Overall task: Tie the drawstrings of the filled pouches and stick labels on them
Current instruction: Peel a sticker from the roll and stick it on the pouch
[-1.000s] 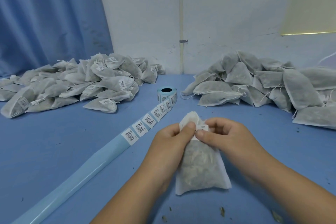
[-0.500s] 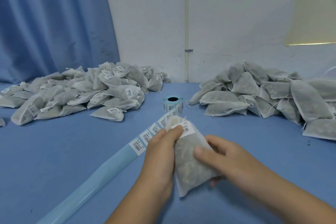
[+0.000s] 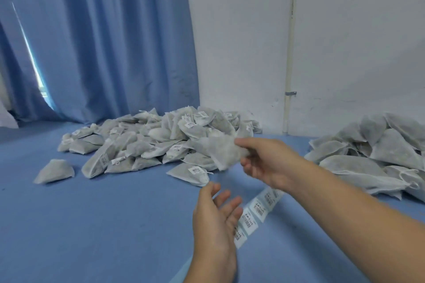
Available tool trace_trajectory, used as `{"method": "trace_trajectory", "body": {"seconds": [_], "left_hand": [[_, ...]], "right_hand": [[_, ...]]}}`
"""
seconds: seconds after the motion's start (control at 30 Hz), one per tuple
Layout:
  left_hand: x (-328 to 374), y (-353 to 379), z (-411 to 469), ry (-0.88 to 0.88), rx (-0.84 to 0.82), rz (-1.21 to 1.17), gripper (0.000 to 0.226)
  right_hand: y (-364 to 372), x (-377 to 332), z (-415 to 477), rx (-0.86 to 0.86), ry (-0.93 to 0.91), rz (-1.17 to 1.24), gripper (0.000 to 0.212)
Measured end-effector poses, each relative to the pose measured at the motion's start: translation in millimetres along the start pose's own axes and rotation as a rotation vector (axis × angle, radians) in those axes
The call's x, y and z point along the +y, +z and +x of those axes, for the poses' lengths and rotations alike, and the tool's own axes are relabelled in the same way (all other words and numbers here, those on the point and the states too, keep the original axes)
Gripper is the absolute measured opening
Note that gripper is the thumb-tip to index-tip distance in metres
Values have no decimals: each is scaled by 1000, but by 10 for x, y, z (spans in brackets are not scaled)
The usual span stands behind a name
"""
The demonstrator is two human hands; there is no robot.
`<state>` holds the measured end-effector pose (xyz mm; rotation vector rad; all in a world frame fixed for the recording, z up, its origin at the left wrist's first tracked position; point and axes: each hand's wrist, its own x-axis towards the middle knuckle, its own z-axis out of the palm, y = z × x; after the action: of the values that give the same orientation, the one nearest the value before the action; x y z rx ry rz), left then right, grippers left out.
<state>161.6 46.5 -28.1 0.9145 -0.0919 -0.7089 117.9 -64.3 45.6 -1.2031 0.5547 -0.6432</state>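
White mesh pouch [image 3: 218,153] was off the blue table [image 3: 92,225], pinched at 1 end between thumb and fingers of the right hand [image 3: 266,163], just in front of the labelled pile [image 3: 147,142]. The left hand [image 3: 213,216] was released, fingers relaxed and empty, beside the label strip [image 3: 258,208]. An unlabelled pile [image 3: 368,154] lay to the right.

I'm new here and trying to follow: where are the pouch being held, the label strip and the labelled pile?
held pouch [image 3: 218,154], head view, middle of its blurred white fabric.
label strip [image 3: 258,208], head view, a barcode label midway along.
labelled pile [image 3: 142,148], head view, a pouch near its middle.
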Motion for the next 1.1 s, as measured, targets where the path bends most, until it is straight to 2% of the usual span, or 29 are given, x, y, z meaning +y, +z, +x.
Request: {"method": "trace_trajectory", "body": {"seconds": [0.07, 0.13, 0.17, 0.23, 0.37, 0.57, 0.7, 0.87, 0.97, 1.03, 1.1], "left_hand": [[16, 0, 29, 1, 8, -9, 22], [18, 5, 41, -9, 10, -23, 21], [20, 7, 40, -13, 6, -26, 20], [25, 11, 31, -18, -15, -19, 20], [-1, 51, -23, -14, -88, 18, 16], [-157, 87, -129, 13, -225, 173, 16], [-457, 252, -178, 53, -245, 317, 20], [-916, 716, -276, 69, -343, 498, 18], [-1170, 803, -338, 122, -380, 574, 20], [-1260, 777, -344, 161, -414, 634, 22], [-1284, 748, -327, 174, -451, 678, 22]], "right_hand": [[160, -238, 283, 14, -116, 195, 7], [186, -364, 491, 110, -179, 234, 17], [156, -351, 555, 144, -178, 218, 14], [67, -210, 577, 153, -131, 136, 5], [-251, 197, 341, 136, -35, -75, 10], [-901, 416, -360, 149, -9, -147, 11], [-1344, 468, -773, 198, 11, -209, 9], [-1763, 491, -958, 327, 41, -299, 8], [-1981, 444, -918, 421, 4, -442, 7], [-2151, 350, -851, 520, -56, -626, 19], [-2303, 251, -791, 600, -94, -663, 33]]}}
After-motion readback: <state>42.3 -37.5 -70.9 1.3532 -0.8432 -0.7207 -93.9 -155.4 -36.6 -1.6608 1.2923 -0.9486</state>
